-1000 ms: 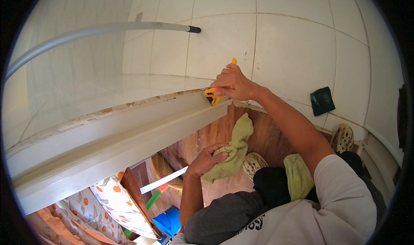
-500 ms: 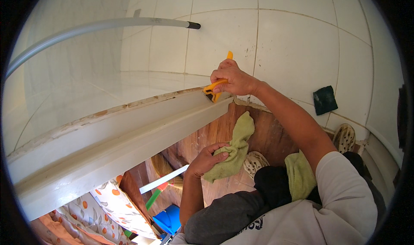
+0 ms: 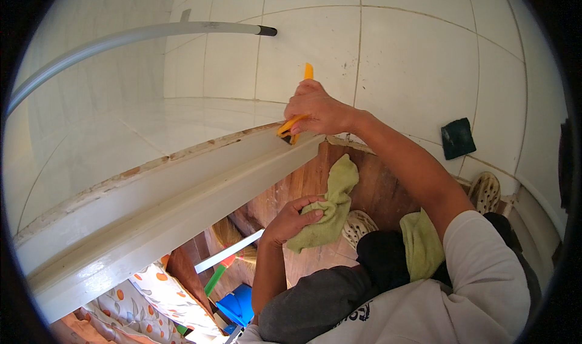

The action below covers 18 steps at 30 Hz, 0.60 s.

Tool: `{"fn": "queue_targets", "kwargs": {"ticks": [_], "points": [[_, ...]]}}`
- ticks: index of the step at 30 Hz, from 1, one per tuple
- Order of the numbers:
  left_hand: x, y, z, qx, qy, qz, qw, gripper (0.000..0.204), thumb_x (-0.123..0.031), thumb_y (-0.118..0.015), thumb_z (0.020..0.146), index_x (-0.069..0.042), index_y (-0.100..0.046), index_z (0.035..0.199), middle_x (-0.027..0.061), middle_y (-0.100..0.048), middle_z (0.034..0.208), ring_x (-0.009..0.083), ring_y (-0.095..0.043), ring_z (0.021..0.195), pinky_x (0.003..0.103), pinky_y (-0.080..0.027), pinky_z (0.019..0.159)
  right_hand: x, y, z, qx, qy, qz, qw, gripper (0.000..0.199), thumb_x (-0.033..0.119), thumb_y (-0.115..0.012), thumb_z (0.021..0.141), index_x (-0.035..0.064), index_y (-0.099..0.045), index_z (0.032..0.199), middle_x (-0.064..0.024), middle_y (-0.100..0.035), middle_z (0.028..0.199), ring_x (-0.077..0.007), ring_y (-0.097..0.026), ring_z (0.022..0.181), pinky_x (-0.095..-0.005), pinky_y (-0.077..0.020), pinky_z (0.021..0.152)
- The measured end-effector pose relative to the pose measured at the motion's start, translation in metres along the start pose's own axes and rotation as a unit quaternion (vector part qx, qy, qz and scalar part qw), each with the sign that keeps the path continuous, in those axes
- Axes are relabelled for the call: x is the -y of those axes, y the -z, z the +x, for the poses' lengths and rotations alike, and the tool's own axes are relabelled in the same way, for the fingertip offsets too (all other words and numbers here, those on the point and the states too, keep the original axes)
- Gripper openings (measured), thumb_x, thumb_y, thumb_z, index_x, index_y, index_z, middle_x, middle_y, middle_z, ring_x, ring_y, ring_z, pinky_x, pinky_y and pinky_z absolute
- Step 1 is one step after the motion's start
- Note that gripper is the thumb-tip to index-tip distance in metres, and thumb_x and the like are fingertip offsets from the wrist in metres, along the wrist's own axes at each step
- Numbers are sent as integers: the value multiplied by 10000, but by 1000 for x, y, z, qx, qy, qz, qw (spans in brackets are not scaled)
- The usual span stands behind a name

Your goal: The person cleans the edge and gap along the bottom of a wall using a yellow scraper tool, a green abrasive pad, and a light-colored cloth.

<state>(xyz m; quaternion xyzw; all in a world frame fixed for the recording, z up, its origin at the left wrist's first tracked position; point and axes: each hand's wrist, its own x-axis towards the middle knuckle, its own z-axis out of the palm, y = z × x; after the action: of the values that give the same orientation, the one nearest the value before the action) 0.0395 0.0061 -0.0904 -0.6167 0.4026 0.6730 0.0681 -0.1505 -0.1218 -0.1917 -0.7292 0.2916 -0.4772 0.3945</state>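
My right hand (image 3: 321, 109) is closed around a yellow-orange scraper (image 3: 293, 126), whose handle end sticks up past my fingers. The scraper's dark blade end is at the white door frame (image 3: 230, 159), close to its right end by the floor tiles; whether it touches cannot be seen. Lower down, my left hand (image 3: 291, 221) grips a light green cloth (image 3: 335, 206) that hangs over the wooden floor. Part of the cloth is hidden behind my fingers.
A second green cloth (image 3: 422, 244) lies over my leg. On the white tiles lies a dark green scouring pad (image 3: 458, 139). A grey pole (image 3: 151, 31) crosses the upper left. At lower left are a blue bucket (image 3: 237, 304), a broom (image 3: 227, 232) and fruit-patterned fabric (image 3: 130, 301).
My right hand has moved slightly left along the door frame with the scraper. The left hand still holds the cloth in nearly the same place.
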Motion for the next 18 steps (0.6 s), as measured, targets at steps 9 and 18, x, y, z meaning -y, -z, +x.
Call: {"fn": "queue_targets", "kwargs": {"ticks": [9, 18], "points": [[5, 1, -1, -7, -4, -9, 1000, 361, -160, -645, 792, -8, -548, 1105, 1, -574, 930, 62, -495, 843, 203, -409, 769, -10, -1, -7, -17, -33, 20, 999, 220, 282, -662, 732, 110, -545, 803, 23, -494, 742, -171, -412, 822, -339, -202, 945], [3, -2, -1, -1, -5, 7, 1000, 374, -155, -655, 774, -29, -554, 1111, 11, -576, 968, 79, -499, 868, 229, -408, 805, 20, 2, 15, -55, 20, 54, 997, 206, 266, -681, 712, 117, -563, 792, 35, -513, 733, -162, -416, 803, -331, -216, 918]]}}
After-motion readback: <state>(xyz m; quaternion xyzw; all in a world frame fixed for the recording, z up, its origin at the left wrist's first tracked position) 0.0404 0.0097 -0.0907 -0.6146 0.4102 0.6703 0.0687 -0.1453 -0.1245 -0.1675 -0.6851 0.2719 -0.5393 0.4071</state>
